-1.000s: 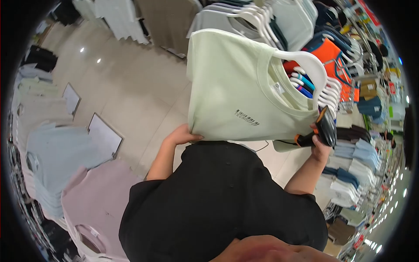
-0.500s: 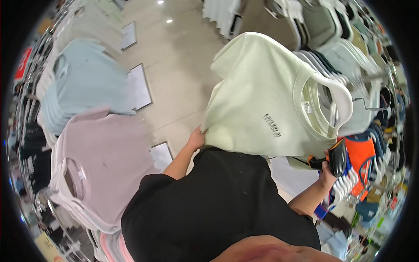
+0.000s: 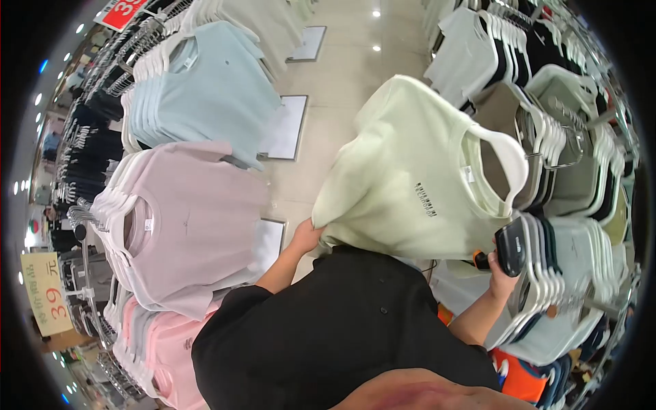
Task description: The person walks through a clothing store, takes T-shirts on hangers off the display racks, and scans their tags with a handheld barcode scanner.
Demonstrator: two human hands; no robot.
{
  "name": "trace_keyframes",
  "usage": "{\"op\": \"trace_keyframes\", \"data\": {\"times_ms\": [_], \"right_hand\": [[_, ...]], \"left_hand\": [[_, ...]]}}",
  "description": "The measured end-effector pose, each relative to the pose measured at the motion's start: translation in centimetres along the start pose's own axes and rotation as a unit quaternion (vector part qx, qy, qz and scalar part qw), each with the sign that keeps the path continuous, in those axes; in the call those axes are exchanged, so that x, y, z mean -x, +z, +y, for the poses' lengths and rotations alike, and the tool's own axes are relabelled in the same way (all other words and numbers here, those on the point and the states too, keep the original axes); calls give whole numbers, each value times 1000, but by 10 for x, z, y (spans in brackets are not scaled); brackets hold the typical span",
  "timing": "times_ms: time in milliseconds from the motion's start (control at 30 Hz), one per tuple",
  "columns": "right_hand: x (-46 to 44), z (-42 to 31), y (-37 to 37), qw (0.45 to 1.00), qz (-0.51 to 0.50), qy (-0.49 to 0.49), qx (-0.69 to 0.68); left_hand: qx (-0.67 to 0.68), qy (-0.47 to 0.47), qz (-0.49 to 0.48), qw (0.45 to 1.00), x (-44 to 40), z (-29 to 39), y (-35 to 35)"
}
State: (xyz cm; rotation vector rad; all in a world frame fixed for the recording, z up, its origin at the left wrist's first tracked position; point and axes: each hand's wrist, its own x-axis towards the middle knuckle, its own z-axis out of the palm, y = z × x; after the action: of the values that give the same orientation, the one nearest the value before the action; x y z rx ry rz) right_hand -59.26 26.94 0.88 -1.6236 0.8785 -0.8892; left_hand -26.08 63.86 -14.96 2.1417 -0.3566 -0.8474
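A pale green T-shirt [image 3: 400, 157] with small dark print on the chest spreads out in front of me. It hangs on a white hanger [image 3: 512, 154], whose metal hook points right; I cannot tell whether the hook rests on anything. My left hand [image 3: 307, 236] is closed on the shirt's lower edge, bunching the cloth into folds. At the shirt's collar side, my right hand [image 3: 503, 279] wraps round the handle of a black and orange barcode scanner [image 3: 510, 247], held just below the hanger's near end.
To my left, racks carry mauve T-shirts [image 3: 195, 219], light blue T-shirts [image 3: 212, 92] and pink T-shirts [image 3: 174, 342]. A yellow price sign [image 3: 46, 294] hangs there. Grey and white garments [image 3: 574, 266] on hangers line the right side. A tiled aisle [image 3: 342, 75] runs ahead between the racks.
My view has turned, so the left racks sit further right and the yellow sign has come into sight. Both hands keep their holds; the shirt's cloth is more folded near my left hand.
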Motion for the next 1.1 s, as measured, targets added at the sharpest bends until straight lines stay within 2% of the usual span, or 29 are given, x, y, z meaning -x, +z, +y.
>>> {"op": "trace_keyframes", "data": {"times_ms": [33, 133, 200, 267, 333, 400, 500, 600, 700, 767, 800, 867, 900, 967, 1000, 1033, 1100], "right_hand": [[-19, -4, 12, 999, 7, -25, -34], [-60, -1, 18, 1000, -25, -16, 2], [-88, 7, 21, 999, -48, -15, 9], [-115, 22, 25, 997, -70, -12, 24], [-141, 30, 40, 999, -28, -8, 28], [-170, 23, 55, 998, -61, 6, 28], [-228, 31, 75, 987, -157, 11, 34], [-267, 32, 117, 991, -130, -9, 19], [-312, -10, 169, 982, -187, -11, -6], [-340, -28, 200, 974, -226, -4, -14], [-353, -34, 215, 974, -225, -17, -21], [-381, -52, 243, 972, -223, -69, -28], [-396, -82, 264, 963, -257, -80, -5], [-427, -100, 293, 952, -279, -127, -3], [-441, -101, 303, 945, -293, -142, 2], [-453, -100, 314, 945, -312, -100, -5], [-474, -112, 341, 935, -313, -163, 26]], "left_hand": [[21, 20, 10, 1000, -9, 3, 4], [38, 38, 16, 998, -35, 8, 15], [105, 107, 43, 988, -60, 9, 22], [94, 118, 39, 988, -73, 20, 16], [23, 75, 68, 995, -76, 39, 9], [59, 83, 94, 990, -74, 64, 1], [99, 18, 103, 990, -86, 72, -10], [77, -19, 152, 985, -120, 59, -20], [103, -39, 190, 976, -177, 63, -39], [54, -65, 228, 970, -227, 57, -55], [60, -58, 225, 971, -250, 69, -67], [-44, -127, 192, 972, -296, 96, -91], [-37, -122, 188, 974, -321, 102, -98], [30, 67, 309, 948, -378, 109, -113], [15, 129, 329, 935, -402, 130, -131], [0, 185, 348, 919, -418, 162, -152], [-21, 256, 405, 878, -432, 244, -193]]}}
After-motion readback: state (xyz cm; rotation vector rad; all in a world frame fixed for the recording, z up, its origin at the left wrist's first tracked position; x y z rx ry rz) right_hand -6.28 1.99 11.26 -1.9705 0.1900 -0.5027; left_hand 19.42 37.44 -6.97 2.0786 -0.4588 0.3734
